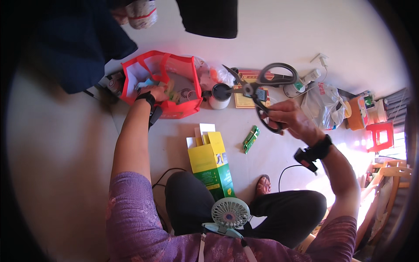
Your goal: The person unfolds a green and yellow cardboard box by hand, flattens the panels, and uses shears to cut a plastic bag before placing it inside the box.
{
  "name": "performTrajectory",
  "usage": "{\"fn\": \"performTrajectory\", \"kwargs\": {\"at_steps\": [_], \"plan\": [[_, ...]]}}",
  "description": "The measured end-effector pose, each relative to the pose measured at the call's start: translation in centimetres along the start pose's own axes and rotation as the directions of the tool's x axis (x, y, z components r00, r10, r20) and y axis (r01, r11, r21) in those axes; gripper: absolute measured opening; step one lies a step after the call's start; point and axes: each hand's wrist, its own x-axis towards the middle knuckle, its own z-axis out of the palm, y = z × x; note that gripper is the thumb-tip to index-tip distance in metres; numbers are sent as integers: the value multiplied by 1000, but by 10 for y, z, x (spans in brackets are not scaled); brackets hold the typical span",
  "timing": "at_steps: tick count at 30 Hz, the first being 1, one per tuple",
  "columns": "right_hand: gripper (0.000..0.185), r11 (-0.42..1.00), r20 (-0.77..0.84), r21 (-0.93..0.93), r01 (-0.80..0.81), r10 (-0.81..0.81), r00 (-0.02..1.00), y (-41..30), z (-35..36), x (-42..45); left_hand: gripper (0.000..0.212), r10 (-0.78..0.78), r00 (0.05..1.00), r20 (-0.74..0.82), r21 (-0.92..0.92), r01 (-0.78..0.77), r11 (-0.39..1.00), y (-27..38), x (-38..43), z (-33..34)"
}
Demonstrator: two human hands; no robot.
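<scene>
My right hand (pixel 288 119) grips one handle loop of a pair of dark-handled scissors (pixel 248 88), whose blades stand apart, raised over the floor. My left hand (pixel 157 93) reaches into a red fabric shopping bag (pixel 198 78); its fingertips are hidden among the contents, so its hold cannot be told. Between my knees stands a green and yellow cardboard box (pixel 204 159) with its flaps up. A small green packet (pixel 251 139) lies on the floor to the box's right. A mug with a dark lid (pixel 220 98) is beside the bag.
Red and yellow flat boxes (pixel 240 100) with a small digital display device (pixel 260 95) lie past the scissors. Farther right are a white plastic bag (pixel 322 104), an orange container (pixel 358 113) and a red stool (pixel 381 136). A pale green fan (pixel 230 213) hangs at my chest. Dark clothing hangs upper left.
</scene>
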Motion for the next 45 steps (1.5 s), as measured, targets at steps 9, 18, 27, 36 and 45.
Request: {"fn": "performTrajectory", "kwargs": {"at_steps": [9, 18, 27, 36, 45], "plan": [[27, 580, 60, 798, -161, 188, 980, 36, 42, 24, 39, 3, 948, -317, -131, -47, 990, -11, 16, 19], [28, 507, 39, 854, -112, 154, 987, 69, 23, 1, 13, -116, 336, -935, -318, -644, 696, 52, -120, -42], [29, 627, 58, 772, -106, 96, 994, 73, 16, -9, 28, 606, -7, -796, 411, -741, 531, 170, -193, -112], [27, 483, 26, 874, -47, 51, 998, 64, 12, -31, 32, 557, 174, -812, 165, -847, 505, 207, -168, -81], [25, 402, 44, 915, -42, 5, 999, 64, 4, -48, 63, 551, 403, -731, -152, -883, 444, 212, -160, -83]]}}
